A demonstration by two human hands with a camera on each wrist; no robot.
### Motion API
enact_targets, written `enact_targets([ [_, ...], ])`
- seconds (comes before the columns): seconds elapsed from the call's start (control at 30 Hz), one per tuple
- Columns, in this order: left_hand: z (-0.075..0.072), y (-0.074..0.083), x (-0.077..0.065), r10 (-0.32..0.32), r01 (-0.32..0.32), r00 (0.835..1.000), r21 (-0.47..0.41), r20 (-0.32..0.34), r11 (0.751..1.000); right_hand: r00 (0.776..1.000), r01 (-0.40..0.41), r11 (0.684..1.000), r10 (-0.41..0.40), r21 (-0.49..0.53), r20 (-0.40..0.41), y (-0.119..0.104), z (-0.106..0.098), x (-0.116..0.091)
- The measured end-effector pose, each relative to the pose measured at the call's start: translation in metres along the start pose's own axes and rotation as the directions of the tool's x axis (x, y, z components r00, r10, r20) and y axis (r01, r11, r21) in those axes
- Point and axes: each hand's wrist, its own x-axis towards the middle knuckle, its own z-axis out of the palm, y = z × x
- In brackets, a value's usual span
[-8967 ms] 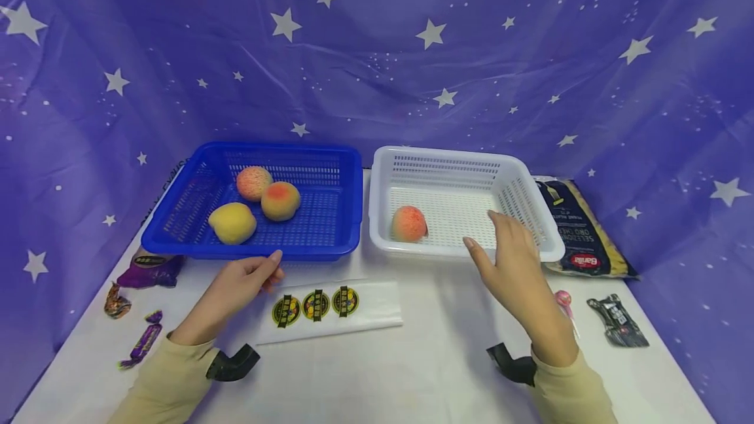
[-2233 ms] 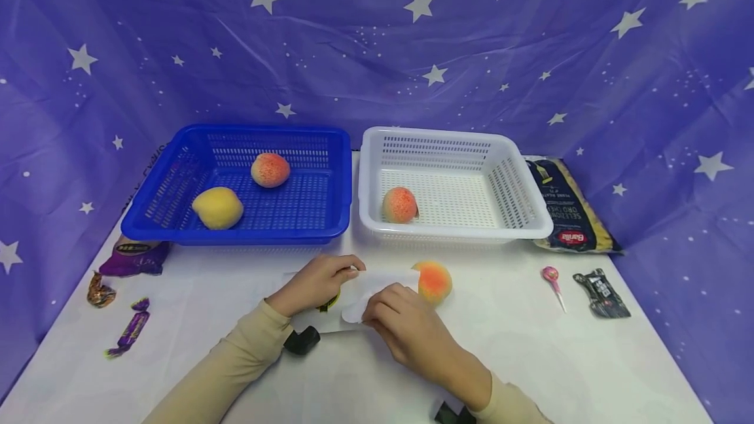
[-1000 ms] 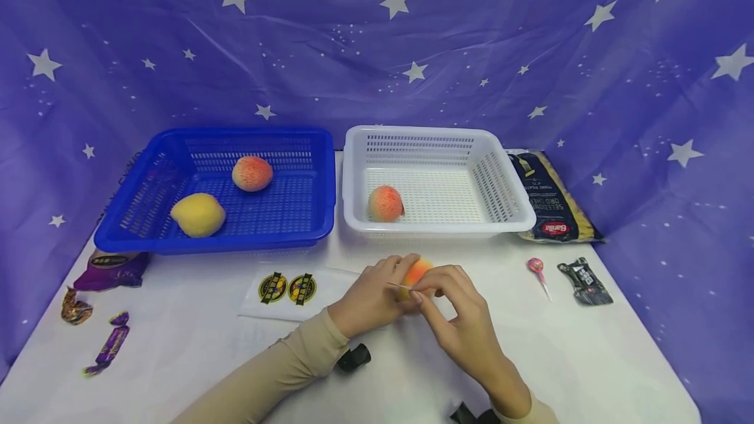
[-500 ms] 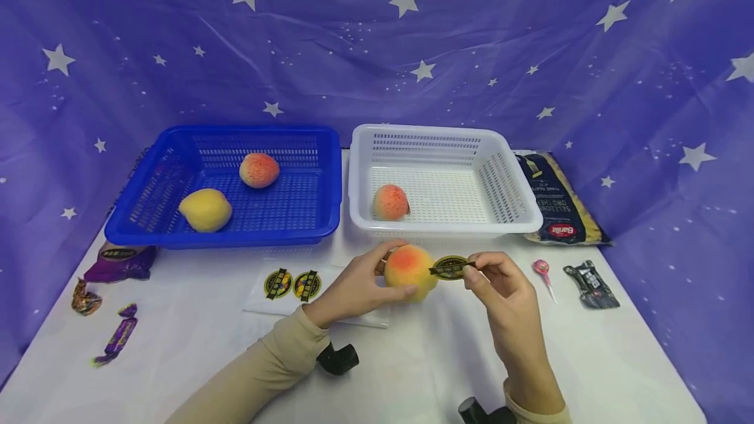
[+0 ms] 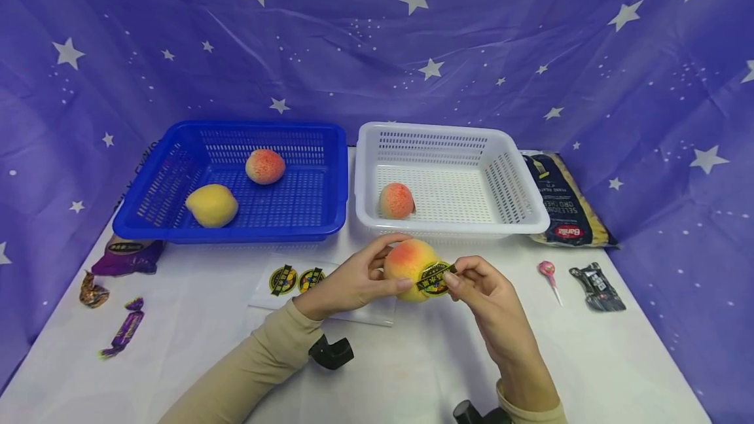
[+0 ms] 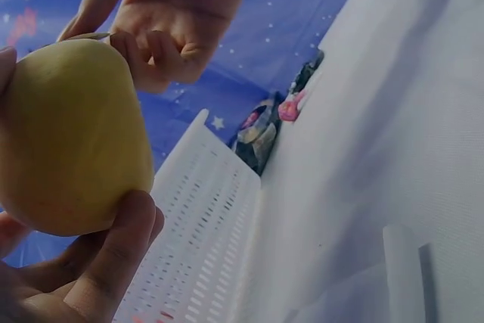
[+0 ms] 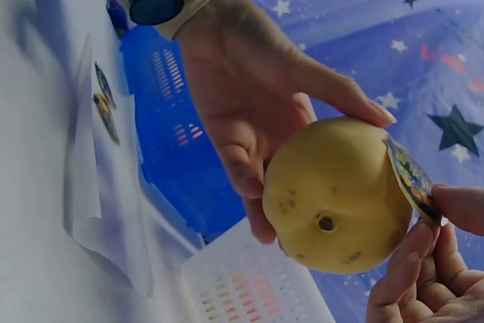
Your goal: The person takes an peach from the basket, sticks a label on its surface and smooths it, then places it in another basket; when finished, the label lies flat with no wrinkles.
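A yellow peach with a red-orange blush (image 5: 408,259) is held above the table by my left hand (image 5: 347,285), thumb in front and fingers behind. My right hand (image 5: 493,306) pinches one end of a round black-and-gold sticker (image 5: 434,279). In the right wrist view, the sticker (image 7: 408,175) lies along the side of the peach (image 7: 333,179), its outer end between thumb and finger. A white backing sheet (image 5: 371,315) with two like stickers (image 5: 283,279) lies on the table, partly behind my left wrist.
A blue basket (image 5: 230,235) holds a lemon (image 5: 212,205) and a reddish peach (image 5: 265,167). The white basket (image 5: 453,228) holds another peach (image 5: 396,201). Wrapped sweets (image 5: 125,329) lie left; a lollipop (image 5: 547,270), a black packet (image 5: 597,287) and a pasta bag (image 5: 565,205) lie right.
A peach left the blue basket and one sticker left the sheet. Half a second ago the sticker reached out from the peach's right side; now it lies over the peach, my right hand closer.
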Motion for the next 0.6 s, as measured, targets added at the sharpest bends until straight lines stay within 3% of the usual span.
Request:
enact_targets([
  [0.23,-0.0021,-0.003,0.0027,0.024,-0.025,1.0,0.05,0.01,0.998,0.999,-0.016,0.998,0.015,0.057,0.029,-0.0005,-0.0016,-0.0004],
  [0.4,-0.003,-0.0018,0.0012,0.029,-0.031,0.999,0.03,0.036,0.999,0.999,-0.021,0.998,0.018,0.055,0.051,-0.0003,-0.0018,-0.001],
  [0.6,-0.0021,-0.0012,0.0008,0.022,-0.023,0.999,0.029,0.03,0.999,0.999,-0.03,0.998,0.028,-0.057,-0.038,0.0011,0.0039,-0.0013],
])
